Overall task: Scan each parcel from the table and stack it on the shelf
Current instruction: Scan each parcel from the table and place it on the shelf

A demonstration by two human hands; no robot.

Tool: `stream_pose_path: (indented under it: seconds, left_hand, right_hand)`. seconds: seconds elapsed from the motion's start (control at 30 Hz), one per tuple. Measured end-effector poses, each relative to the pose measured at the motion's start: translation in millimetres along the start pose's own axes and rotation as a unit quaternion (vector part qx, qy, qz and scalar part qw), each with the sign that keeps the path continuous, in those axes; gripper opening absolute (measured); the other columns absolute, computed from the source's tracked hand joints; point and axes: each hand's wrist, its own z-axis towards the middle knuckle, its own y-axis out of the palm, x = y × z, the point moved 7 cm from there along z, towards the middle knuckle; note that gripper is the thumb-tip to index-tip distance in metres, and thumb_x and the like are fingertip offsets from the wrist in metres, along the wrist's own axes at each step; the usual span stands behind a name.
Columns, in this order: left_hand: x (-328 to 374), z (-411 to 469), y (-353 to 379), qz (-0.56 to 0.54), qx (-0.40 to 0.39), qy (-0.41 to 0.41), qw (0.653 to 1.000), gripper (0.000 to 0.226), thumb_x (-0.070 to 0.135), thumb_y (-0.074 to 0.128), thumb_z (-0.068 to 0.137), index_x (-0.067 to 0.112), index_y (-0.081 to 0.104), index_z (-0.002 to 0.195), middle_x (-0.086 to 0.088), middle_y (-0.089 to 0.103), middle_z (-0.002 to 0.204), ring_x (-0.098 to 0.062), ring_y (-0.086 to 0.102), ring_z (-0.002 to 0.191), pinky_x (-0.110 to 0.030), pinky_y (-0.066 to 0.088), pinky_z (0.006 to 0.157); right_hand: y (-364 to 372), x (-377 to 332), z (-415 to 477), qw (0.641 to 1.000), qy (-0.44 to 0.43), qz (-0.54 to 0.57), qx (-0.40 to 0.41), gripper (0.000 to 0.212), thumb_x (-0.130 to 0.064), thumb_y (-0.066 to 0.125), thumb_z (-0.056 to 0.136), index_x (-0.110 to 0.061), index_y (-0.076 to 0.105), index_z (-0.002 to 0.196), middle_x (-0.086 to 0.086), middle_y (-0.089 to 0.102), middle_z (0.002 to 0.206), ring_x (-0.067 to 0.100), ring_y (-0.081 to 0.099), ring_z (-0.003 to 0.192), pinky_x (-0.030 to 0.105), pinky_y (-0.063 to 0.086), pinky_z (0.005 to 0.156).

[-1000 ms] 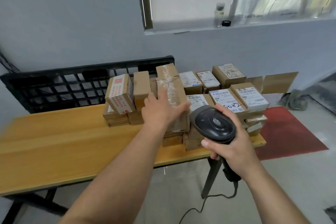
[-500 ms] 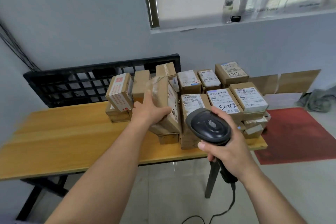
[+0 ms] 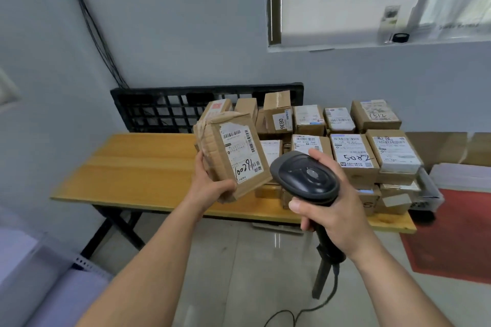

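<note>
The left hand (image 3: 212, 183) grasps a brown cardboard parcel (image 3: 233, 151) from below and from its left edge, thumb on the near face, fingers wrapped behind it. The parcel is held up in the air above the near edge of the yellow wooden table (image 3: 138, 167), tilted, with its white shipping label facing the camera; the label carries barcodes and a handwritten "100291". Just to the right of it, the right hand (image 3: 337, 215) is clenched round the handle of a black handheld barcode scanner (image 3: 305, 178), index finger laid along the side of the head. The scanner's head is next to the parcel's lower right corner; whether the 2 touch cannot be told. A black cable (image 3: 292, 313) trails from the handle to the tiled floor. Behind both hands, a pile of brown cardboard boxes (image 3: 356, 156) fills the right half of the table, several marked by hand with "5082", "1512" and "0836". A black plastic grid pallet (image 3: 159, 111) leans against the grey wall behind the table, and a red floor mat (image 3: 457, 233) lies at the right.
</note>
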Motion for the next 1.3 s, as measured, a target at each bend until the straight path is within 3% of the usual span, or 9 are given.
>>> stream_pose_path:
  seconds: [0.17,0.3,0.4,0.6,0.7,0.83,1.0,1.17,1.3]
  left_hand:
    - [-10.2,-25.8,-25.5,-0.004,0.051,0.038,0.998,0.113,-0.004,0.077,0.068,0.036,0.007,0.148,-0.011,0.036,0.141,-0.027,0.044,0.121,-0.016,0.052,0.048]
    - [-23.7,-48.4,-46.7,0.016,0.085,0.035,0.996,0.124,0.016,0.081,0.048,0.046,0.009,0.144,-0.010,0.032,0.143,-0.030,0.041,0.127,-0.036,0.060,0.067]
    - [-34.3,-64.0,-61.9,-0.002,0.106,0.038,0.994,0.119,0.006,0.081,0.059,0.041,0.007,0.146,-0.009,0.033,0.143,-0.028,0.042,0.126,-0.018,0.053,0.053]
    - [-52.2,-97.3,-94.6,0.030,0.155,0.019,0.987,0.124,0.031,0.078,0.040,0.053,0.008,0.140,-0.007,0.036,0.142,-0.026,0.043,0.129,-0.035,0.053,0.086]
    - [-56.8,-110.5,-105.5,0.024,0.166,0.019,0.986,0.127,0.028,0.077,0.043,0.043,0.005,0.146,-0.007,0.036,0.140,-0.025,0.043,0.127,-0.017,0.047,0.069]
    - [-63.9,-124.7,-120.5,0.004,0.189,0.027,0.982,0.125,0.019,0.080,0.050,0.036,0.007,0.149,-0.007,0.037,0.139,-0.024,0.044,0.126,-0.012,0.048,0.058]
    - [-75.8,-145.9,-143.3,0.021,0.206,0.009,0.978,0.115,0.030,0.079,0.043,0.059,0.014,0.133,-0.004,0.039,0.136,-0.025,0.043,0.127,-0.050,0.050,0.096]
    - [-91.9,-169.9,-174.9,0.017,0.211,-0.009,0.977,0.111,0.027,0.079,0.041,0.072,0.014,0.119,-0.007,0.041,0.137,-0.029,0.048,0.122,-0.054,0.056,0.083]
    - [-104.5,-198.5,-212.9,0.005,0.221,-0.004,0.975,0.110,0.028,0.078,0.042,0.075,0.013,0.117,-0.003,0.039,0.139,-0.026,0.046,0.125,-0.053,0.053,0.090]
  right_hand:
    - [20.9,-16.0,-8.2,0.997,-0.012,0.054,-0.047,0.089,-0.016,0.084,0.062,-0.036,0.042,0.139,0.015,0.066,0.103,0.035,0.061,0.049,0.038,0.055,0.050]
    - [41.7,-25.0,-17.5,0.992,-0.019,0.090,-0.088,0.089,-0.013,0.081,0.064,-0.032,0.040,0.141,0.018,0.069,0.083,0.035,0.059,0.047,0.046,0.053,0.049]
    - [57.9,-26.8,-25.5,0.987,-0.012,0.102,-0.120,0.087,-0.008,0.075,0.067,-0.028,0.037,0.143,0.020,0.069,0.077,0.033,0.058,0.046,0.046,0.051,0.047]
    - [86.7,-24.8,-41.1,0.977,0.016,0.125,-0.172,0.090,-0.005,0.081,0.066,-0.027,0.038,0.142,0.022,0.067,0.075,0.033,0.056,0.045,0.038,0.049,0.045]
    - [98.2,-26.4,-46.4,0.974,0.025,0.125,-0.188,0.090,-0.004,0.083,0.066,-0.027,0.038,0.141,0.020,0.064,0.065,0.033,0.055,0.043,0.037,0.047,0.044]
    - [115.2,-35.8,-53.3,0.970,0.018,0.124,-0.209,0.091,-0.007,0.081,0.068,-0.027,0.035,0.143,0.016,0.063,0.058,0.031,0.056,0.043,0.037,0.047,0.044]
    - [140.3,-48.3,-64.9,0.967,0.003,0.132,-0.220,0.089,-0.005,0.075,0.067,-0.030,0.035,0.142,0.019,0.064,0.061,0.033,0.057,0.045,0.039,0.048,0.045]
    - [178.2,-56.5,-85.8,0.959,0.008,0.137,-0.246,0.087,-0.005,0.075,0.067,-0.031,0.036,0.140,0.015,0.064,0.059,0.031,0.056,0.043,0.037,0.047,0.043]
    - [217.0,-65.8,-107.8,0.955,0.010,0.134,-0.265,0.088,-0.005,0.074,0.066,-0.028,0.035,0.141,0.012,0.066,0.061,0.030,0.055,0.043,0.036,0.046,0.042]
